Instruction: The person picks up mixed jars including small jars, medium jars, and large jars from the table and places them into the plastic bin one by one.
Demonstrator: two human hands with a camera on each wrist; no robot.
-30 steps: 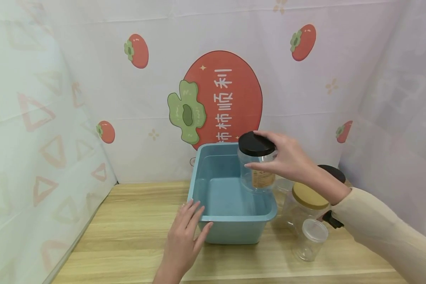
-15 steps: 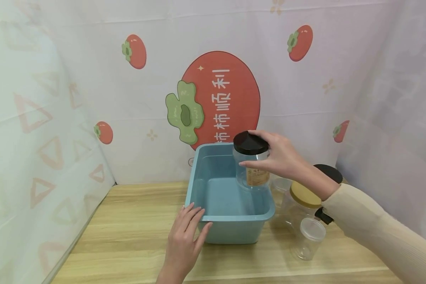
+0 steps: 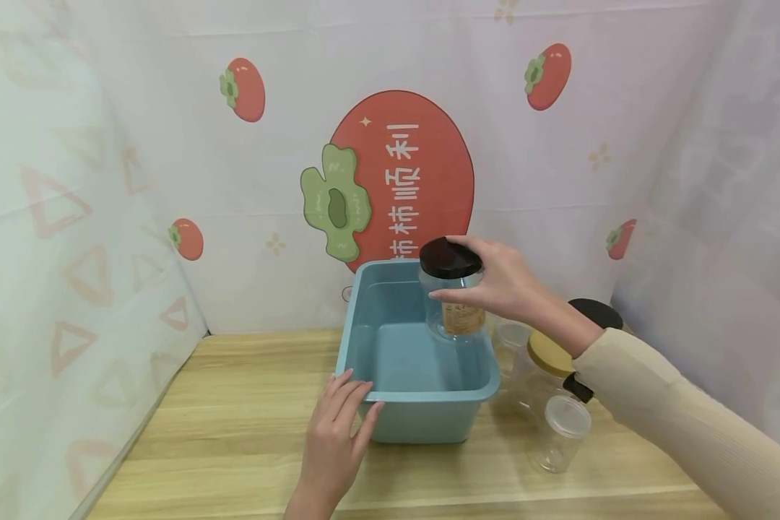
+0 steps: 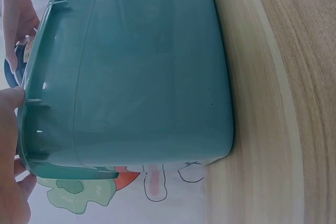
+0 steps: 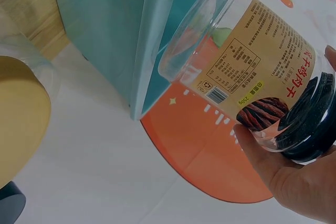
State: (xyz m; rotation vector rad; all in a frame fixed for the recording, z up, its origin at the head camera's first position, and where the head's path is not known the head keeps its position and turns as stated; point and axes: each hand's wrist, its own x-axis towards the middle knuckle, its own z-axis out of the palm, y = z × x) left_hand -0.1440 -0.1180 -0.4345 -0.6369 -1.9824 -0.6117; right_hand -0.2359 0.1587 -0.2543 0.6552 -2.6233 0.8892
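Note:
A clear plastic jar (image 3: 434, 309) with a black lid and a tan printed label is held upright over the right side of the blue basin (image 3: 419, 396). My right hand (image 3: 500, 282) grips it near the lid, thumb at the front. In the right wrist view the label of the jar (image 5: 262, 61) and the hand's thumb side show clearly. My left hand (image 3: 331, 433) rests on the basin's near left corner, its fingers laid over the rim. From the left wrist, the basin's outer wall (image 4: 142, 77) fills most of the view. The basin's visible floor is bare.
Right of the basin stand a jar with a gold lid (image 3: 549, 354), one with a black lid (image 3: 594, 313), and small clear jars, one in front (image 3: 562, 433) and one behind (image 3: 512, 336). A printed cloth (image 3: 266, 180) hangs behind the wooden table (image 3: 234, 433).
The jar in my right hand has shifted slightly left over the basin. The left hand keeps its place on the rim. The whole head view has drifted a little.

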